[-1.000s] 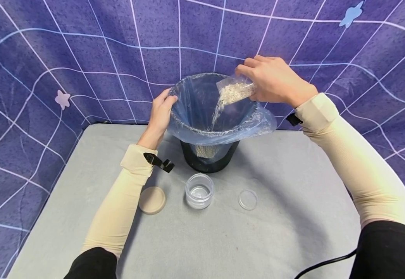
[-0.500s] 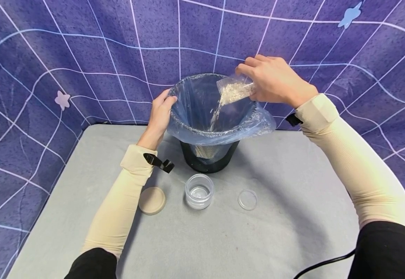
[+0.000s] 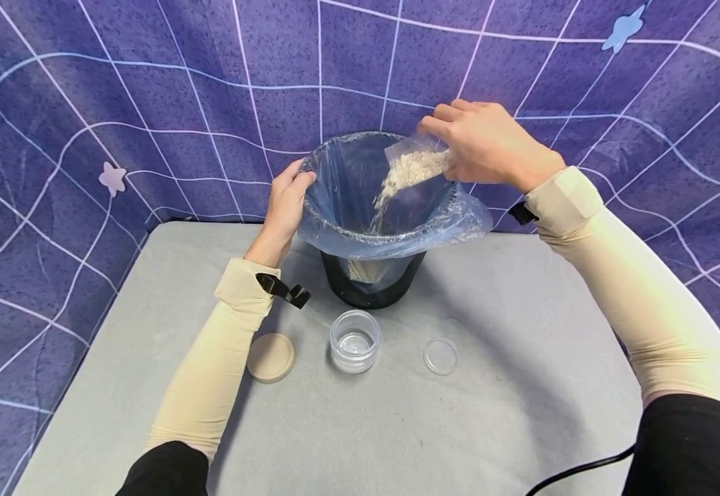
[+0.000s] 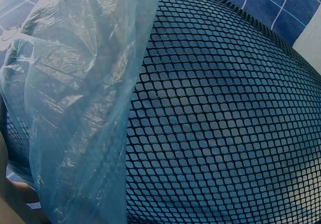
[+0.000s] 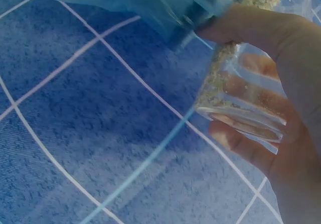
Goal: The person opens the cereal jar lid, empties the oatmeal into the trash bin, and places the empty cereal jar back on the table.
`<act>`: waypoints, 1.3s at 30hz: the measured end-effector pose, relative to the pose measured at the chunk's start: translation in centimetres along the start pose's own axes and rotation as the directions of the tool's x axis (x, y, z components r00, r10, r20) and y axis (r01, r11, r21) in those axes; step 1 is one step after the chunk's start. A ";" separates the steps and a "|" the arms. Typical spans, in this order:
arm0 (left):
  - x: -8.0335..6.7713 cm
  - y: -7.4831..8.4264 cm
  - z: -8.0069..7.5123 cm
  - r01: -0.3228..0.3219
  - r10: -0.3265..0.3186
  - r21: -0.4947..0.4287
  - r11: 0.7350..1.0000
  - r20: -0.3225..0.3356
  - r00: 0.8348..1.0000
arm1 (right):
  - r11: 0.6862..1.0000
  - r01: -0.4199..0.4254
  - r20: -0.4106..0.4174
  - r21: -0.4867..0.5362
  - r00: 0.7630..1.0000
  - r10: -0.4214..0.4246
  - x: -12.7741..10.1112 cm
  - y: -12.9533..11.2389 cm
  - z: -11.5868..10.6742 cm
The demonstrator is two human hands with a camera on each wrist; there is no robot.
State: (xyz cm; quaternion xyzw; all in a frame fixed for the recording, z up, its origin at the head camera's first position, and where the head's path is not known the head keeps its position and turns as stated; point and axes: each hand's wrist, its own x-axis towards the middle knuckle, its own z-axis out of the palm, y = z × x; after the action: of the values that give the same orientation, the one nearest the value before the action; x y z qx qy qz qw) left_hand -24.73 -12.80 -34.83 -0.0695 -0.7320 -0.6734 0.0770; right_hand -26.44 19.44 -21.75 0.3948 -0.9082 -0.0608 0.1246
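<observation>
My right hand grips a clear plastic jar tilted mouth-down to the left. Pale oat-like flakes fall from it in a stream. In the right wrist view, my fingers wrap round the jar, its base toward my palm. Below its mouth stands a black mesh trash can lined with a blue plastic bag. My left hand holds the can's left rim through the bag. In the left wrist view, the bag hangs over the mesh, and only a little of the hand shows.
On the grey table, an open clear jar stands before the can. A beige round lid lies left of it, and a clear round lid lies to its right. A purple patterned curtain hangs behind. A black cable crosses lower right.
More flakes slide to the jar's mouth, and the falling stream is thicker there. Both hands and the trash can stay nearly where they were.
</observation>
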 end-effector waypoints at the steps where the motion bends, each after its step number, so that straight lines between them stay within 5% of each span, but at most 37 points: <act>1: 0.0 0.0 0.0 0.001 -0.001 -0.008 1.000 -0.002 1.000 | 1.000 0.002 -0.001 0.001 1.000 -0.002 0.0 0.0 0.1; 39: 0.2 -0.2 0.1 -0.001 0.001 -0.010 1.000 -0.005 1.000 | 1.000 0.027 -0.031 -0.011 0.999 -0.027 -0.3 -0.1 0.3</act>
State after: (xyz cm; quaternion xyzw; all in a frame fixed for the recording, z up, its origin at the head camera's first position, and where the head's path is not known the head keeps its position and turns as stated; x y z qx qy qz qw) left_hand -24.98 -12.72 -34.95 -0.0687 -0.7282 -0.6773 0.0791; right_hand -26.26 19.64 -22.06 0.4073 -0.9004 -0.0613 0.1402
